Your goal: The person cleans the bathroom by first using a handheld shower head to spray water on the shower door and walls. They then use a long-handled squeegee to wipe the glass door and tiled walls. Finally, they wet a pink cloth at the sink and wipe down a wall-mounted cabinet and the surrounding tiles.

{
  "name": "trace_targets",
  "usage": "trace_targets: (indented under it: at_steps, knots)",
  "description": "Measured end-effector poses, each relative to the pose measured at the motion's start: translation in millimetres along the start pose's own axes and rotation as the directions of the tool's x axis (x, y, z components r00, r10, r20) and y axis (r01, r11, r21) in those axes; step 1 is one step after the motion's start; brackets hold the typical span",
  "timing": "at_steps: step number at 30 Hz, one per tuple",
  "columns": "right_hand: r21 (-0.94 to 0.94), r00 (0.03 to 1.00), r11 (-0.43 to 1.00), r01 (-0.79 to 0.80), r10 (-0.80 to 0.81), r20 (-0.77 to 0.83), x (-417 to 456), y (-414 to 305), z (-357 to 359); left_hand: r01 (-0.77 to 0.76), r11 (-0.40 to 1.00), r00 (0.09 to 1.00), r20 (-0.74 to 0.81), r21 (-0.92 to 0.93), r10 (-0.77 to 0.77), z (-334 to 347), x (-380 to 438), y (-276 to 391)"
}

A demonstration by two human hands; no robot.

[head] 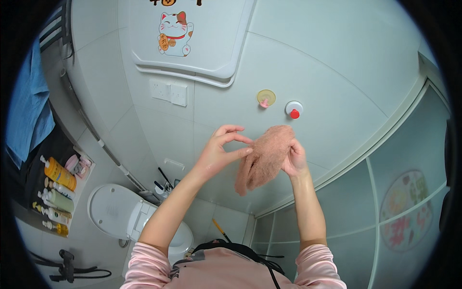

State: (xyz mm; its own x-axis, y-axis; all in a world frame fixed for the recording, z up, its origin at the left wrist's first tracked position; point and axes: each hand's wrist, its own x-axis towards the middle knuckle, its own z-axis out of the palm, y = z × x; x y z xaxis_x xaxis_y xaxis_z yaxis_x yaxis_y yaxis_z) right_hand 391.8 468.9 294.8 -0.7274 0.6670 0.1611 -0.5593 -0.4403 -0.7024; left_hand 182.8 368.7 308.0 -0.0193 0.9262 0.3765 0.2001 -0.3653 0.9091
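A fuzzy pinkish-brown cloth (270, 159) hangs bunched, its folded lower end trailing down to the left. My right hand (296, 159) grips its right side, with the fingers partly hidden behind the fabric. On the other side, the thumb and index fingertips of my left hand (222, 151) meet the cloth's left edge; whether they pinch it is unclear. The remaining left fingers are spread. Just above the cloth, a round wall hook with a red knob (294, 113) and a yellowish wall hook with a pink peg (265, 99) are fixed to the tiled wall.
A white folding board (213, 47) with a cat picture is above the wall sockets (169, 93). To the left are a toilet (112, 209), a metal pole (99, 139), a shelf of pump bottles (59, 202) and a blue towel (30, 104). Frosted sliding panels (335, 202) line the right.
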Motion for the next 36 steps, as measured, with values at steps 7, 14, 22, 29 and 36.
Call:
trace_targets:
  at_steps: [7, 14, 22, 29, 36]
  knots:
    - [0.096, 0.998, 0.995, -0.019, 0.012, 0.068, 0, 14, -18, -0.01, 0.999, 0.986, -0.169, -0.05, 0.001, -20, -17, -13]
    - [0.104, 0.999, 0.994, -0.037, 0.034, 0.025, -2, 17, -25, 0.206, 0.978, 0.865, -0.47, 0.012, -0.176, -99, -149, -74]
    - [0.118, 0.996, 0.991, -0.069, 0.062, 0.069, 15, 27, -27, 0.752, -0.535, -0.07, -0.76, 0.386, -0.646, -117, -502, -170]
    - [0.019, 0.99, 0.992, -0.128, 0.126, 0.058, 31, 51, -12, 0.754, 0.609, 0.573, -0.698, 0.244, -0.43, -89, -368, -157]
    - [-0.112, 0.97, 0.978, -0.174, 0.19, 0.151, 25, 71, 1, 0.183, 0.917, 0.911, -0.412, 0.355, -0.022, -33, -107, -12]
